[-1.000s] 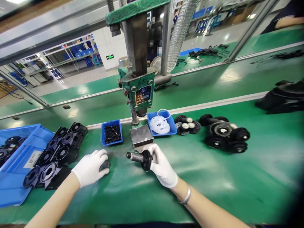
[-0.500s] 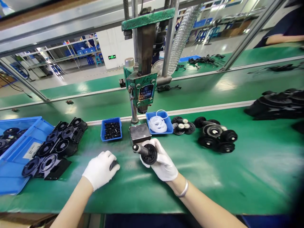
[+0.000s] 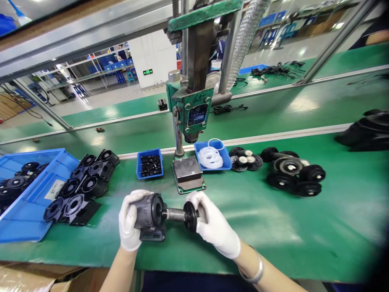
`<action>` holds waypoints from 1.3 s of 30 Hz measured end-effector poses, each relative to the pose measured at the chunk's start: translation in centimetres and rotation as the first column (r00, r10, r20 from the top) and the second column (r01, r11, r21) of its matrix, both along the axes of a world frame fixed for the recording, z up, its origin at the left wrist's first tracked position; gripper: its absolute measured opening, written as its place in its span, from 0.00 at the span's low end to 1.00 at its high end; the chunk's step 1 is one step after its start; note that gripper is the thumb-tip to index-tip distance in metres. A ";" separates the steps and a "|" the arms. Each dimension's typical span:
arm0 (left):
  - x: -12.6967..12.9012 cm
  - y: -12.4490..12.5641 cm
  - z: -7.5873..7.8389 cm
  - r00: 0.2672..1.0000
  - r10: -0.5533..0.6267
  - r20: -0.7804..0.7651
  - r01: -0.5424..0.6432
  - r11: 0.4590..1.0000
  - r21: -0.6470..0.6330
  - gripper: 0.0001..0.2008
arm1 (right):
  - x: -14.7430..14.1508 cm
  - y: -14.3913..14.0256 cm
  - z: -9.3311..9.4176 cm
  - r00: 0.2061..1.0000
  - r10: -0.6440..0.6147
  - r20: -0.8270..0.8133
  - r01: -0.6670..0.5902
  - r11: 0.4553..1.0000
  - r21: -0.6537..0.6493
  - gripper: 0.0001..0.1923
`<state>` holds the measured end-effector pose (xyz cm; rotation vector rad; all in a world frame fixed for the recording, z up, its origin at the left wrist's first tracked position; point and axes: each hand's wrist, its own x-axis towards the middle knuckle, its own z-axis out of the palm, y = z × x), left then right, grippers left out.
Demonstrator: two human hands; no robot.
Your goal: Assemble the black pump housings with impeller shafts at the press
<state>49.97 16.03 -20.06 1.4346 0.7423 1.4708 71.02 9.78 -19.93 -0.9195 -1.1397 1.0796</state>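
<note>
In the head view, my left hand (image 3: 129, 221) in a white glove is wrapped round a dark plastic motor housing (image 3: 147, 213) with a slotted foot below. Its round opening faces right. My right hand (image 3: 214, 227), also gloved, grips a rotor (image 3: 175, 214) by the black disc (image 3: 190, 216) on its right end. The rotor lies level, its left tip at the housing's opening. How far the tip reaches in, I cannot tell. Both parts are above the green table (image 3: 182, 259), in front of the press base (image 3: 187, 170).
A green press (image 3: 196, 109) stands behind my hands. Beside it are blue boxes of small black parts (image 3: 151, 165) and white rings (image 3: 210, 157). Black housings (image 3: 91, 186) and a blue crate (image 3: 36, 227) are left; several rotors with discs (image 3: 293, 172) lie right.
My left hand has lifted the housing, earlier mostly hidden under it, off the table. My right hand has turned the rotor level and brought its tip to the housing. The view has shifted slightly.
</note>
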 end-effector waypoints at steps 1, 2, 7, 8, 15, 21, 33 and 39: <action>0.0 0.0 0.2 0.999 -0.021 -0.028 0.022 0.999 0.033 0.12 | -0.1 0.1 -0.2 1.000 -0.007 0.015 0.007 1.000 0.007 0.12; 0.0 0.0 0.4 0.997 -0.035 -0.063 0.039 0.997 0.066 0.12 | -0.2 0.1 -0.4 0.999 -0.014 0.030 0.013 1.000 0.010 0.13; -0.2 -0.1 1.0 0.952 -0.097 -0.290 0.166 0.960 0.224 0.12 | -0.4 0.2 -0.6 0.981 -0.051 0.186 0.049 0.999 0.017 0.16; -0.1 -0.2 1.0 0.934 -0.115 -0.337 0.206 0.947 0.247 0.13 | -0.6 0.2 -0.4 0.970 -0.058 0.238 0.051 0.998 0.034 0.17; 0.6 -0.3 1.0 0.898 -0.160 -0.410 0.303 0.901 0.312 0.14 | -1.7 0.3 1.5 0.919 -0.099 0.383 0.053 0.990 0.129 0.18; 0.6 -0.3 0.9 0.908 -0.116 -0.403 0.276 0.889 0.366 0.13 | -1.5 0.4 2.1 0.888 -0.117 0.445 0.039 0.983 0.182 0.19; 4.5 0.5 -1.3 0.963 -0.253 -0.087 0.179 0.852 -0.493 0.22 | -3.1 -0.2 4.0 0.651 -0.118 0.750 0.113 0.992 0.058 0.29; 3.5 1.7 -3.6 0.950 -0.230 -0.210 0.100 0.864 -0.493 0.18 | -1.7 1.0 -0.3 0.439 -0.115 0.891 0.039 0.993 0.109 0.22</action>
